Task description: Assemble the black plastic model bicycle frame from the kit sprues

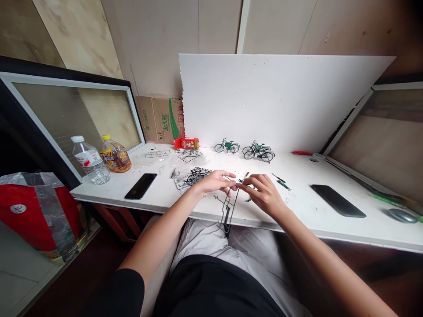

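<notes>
My left hand (216,181) pinches the upper end of a dark green plastic model sprue (232,205), which hangs down past the table's front edge. A broader green part (227,215) is still attached near its lower end. Bent over the same upper end, my right hand (264,193) has its thumb and fingertips closed at the frame, close to my left fingertips. Small dark bits show by those fingers, too small to name. Beyond my left hand lies a pile of black sprues (196,176).
Small model bicycles (226,145) stand at the back before a white foam board (284,101). A red box (187,143), two bottles (115,154) and a phone (141,186) are on the left. Thin tools (283,184), a black phone-like slab (337,200) and a mouse (402,215) lie right.
</notes>
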Motion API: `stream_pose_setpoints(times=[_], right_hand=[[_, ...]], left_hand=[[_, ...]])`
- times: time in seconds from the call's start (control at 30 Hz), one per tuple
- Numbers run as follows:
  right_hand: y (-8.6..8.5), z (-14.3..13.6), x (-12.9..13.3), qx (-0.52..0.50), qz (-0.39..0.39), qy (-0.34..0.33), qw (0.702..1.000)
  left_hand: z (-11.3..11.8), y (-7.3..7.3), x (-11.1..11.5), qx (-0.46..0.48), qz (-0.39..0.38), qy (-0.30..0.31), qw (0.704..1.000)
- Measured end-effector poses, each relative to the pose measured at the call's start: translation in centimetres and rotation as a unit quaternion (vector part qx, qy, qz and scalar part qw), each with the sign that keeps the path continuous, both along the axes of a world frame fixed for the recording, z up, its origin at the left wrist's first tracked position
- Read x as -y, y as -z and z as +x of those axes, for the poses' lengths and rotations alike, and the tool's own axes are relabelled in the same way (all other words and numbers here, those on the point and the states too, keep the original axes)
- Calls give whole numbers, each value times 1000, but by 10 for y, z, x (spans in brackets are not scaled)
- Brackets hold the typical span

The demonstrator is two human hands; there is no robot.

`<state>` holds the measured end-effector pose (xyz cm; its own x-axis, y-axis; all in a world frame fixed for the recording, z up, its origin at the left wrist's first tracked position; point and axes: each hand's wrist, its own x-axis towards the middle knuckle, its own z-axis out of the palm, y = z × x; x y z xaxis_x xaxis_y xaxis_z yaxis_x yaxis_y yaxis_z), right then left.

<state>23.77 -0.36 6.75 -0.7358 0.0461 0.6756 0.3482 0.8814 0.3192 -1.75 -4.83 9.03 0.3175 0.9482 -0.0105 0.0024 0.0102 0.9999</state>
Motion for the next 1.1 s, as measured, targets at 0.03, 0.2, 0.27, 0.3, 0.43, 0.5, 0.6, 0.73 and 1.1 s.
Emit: stream_pose_setpoints(times=[0.03, 0.2, 0.27, 0.3, 0.43, 0.5, 0.6, 0.73, 1.1], right_hand=[[1, 1, -1, -1, 8, -3, 1000], [7, 4, -6, -58, 61, -12, 996], [7, 6, -8, -92, 76, -2, 993], [7, 7, -8, -108, 83, 6, 991], [1, 11, -12, -141, 100, 25, 985], [0, 12, -14, -153, 95, 34, 983], [-1, 13, -16, -176, 83, 52, 979], [-1, 15, -17, -192, 80, 65, 976], [5, 1, -12, -79, -8, 32, 996]], left_hand=[[0, -1, 0, 7, -4, 2, 1000], [-5, -2, -5, 104, -28, 43, 993], [-6, -2, -7, 169, -47, 61, 983], [-6, -1, -8, 201, -61, 66, 976], [-4, 0, -9, 294, -146, 78, 941], [0, 2, -7, 350, -155, 76, 921], [9, 7, -6, 422, -136, 41, 896], [22, 16, -6, 419, -80, 18, 904], [53, 25, 2, 187, 31, -46, 981]])
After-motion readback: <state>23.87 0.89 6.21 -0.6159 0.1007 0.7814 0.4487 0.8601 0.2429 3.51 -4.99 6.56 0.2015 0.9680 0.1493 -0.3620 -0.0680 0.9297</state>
